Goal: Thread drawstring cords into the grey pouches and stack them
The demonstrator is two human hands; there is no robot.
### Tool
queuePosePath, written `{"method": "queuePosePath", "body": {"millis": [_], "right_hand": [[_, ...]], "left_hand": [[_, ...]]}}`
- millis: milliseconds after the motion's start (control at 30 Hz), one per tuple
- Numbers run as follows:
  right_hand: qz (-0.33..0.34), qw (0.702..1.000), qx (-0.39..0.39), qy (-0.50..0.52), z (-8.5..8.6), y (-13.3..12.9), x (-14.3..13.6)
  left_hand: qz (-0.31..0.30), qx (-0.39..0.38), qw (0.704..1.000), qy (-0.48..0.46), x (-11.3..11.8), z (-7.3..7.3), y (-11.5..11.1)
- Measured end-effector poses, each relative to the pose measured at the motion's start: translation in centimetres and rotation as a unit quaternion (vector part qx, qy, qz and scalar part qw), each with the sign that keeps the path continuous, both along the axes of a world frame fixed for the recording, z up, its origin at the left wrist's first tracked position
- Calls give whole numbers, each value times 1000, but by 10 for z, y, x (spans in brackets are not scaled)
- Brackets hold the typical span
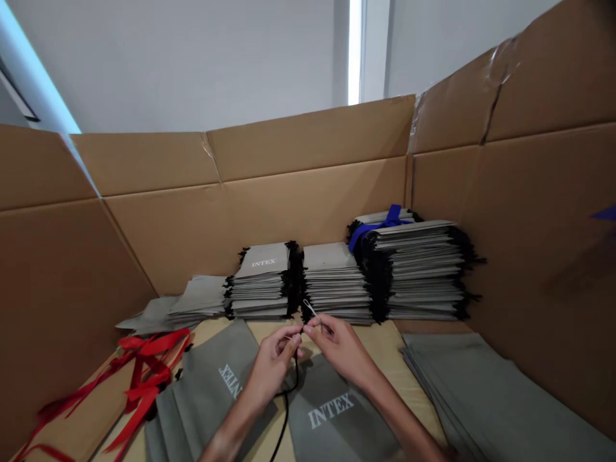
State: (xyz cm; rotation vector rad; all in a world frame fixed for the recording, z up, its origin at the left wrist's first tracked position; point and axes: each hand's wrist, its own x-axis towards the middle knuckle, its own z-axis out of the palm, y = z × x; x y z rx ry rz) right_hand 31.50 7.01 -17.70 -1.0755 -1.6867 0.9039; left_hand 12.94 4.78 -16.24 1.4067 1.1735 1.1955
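In the middle of the view, my left hand [274,360] and my right hand [341,346] meet with their fingertips close together. A black cord [287,410] runs up from the bottom edge into the closed fingers of my left hand. My right hand is closed on a thin, pale looped wire tool [308,307], its loop end pointing up and away from me. Whether the cord passes through the tool is too small to tell. Beneath my hands lies a flat grey fabric bag [332,414] printed INTEX. Another grey bag [219,359] lies to the left.
Stacks of grey bags with black cord ends [262,295] line the back, one tied with a blue ribbon [375,232]. Red ribbons [149,369] lie at left. More grey bags [500,398] lie at right. Tall cardboard walls [308,186] surround the work surface.
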Motion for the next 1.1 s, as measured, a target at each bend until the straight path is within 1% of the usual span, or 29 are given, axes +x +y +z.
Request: {"method": "queuePosePath", "body": {"millis": [100, 233, 367, 433, 533, 700, 933, 1100], "right_hand": [[-7, 1000, -2, -6, -1, -4, -2], [-3, 1000, -5, -19, 4, -13, -2], [18, 999, -4, -29, 12, -22, 2], [13, 999, -1, -43, 16, -26, 4], [-2, 997, 4, -78, 18, -27, 7], [6, 995, 21, -94, 18, -25, 8], [27, 995, 30, -86, 20, -27, 8], [35, 995, 28, -91, 16, -26, 8]], "left_hand": [[15, 22, 1000, 9, 4, -3, -3], [34, 56, 998, 21, 3, -5, -7], [55, 21, 998, -11, 1, -5, -6], [66, 4, 997, -36, 0, -4, -4], [80, 7, 995, -57, -1, -1, -4], [76, 29, 996, -37, -1, 1, -5], [74, 42, 996, -39, 1, -1, -5], [75, 43, 995, -48, 0, -3, -4]]}}
